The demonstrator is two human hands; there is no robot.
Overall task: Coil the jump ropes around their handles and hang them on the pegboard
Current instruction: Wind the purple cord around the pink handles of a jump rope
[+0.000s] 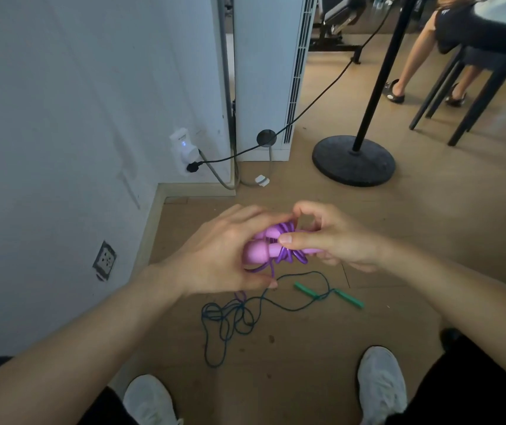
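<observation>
Both hands, left and right, grip the purple rope's handles (cord wound round); green rope lies on the floor

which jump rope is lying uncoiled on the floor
The green-handled jump rope, its dark cord sprawled loose on the floor. The purple jump rope is held by the left hand and right hand, partly wound.

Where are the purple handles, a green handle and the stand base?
purple handles (pixel 256 251): head view, near one's rounded end.
green handle (pixel 305 290): head view, its middle.
stand base (pixel 352 177): head view, front rim.
</observation>
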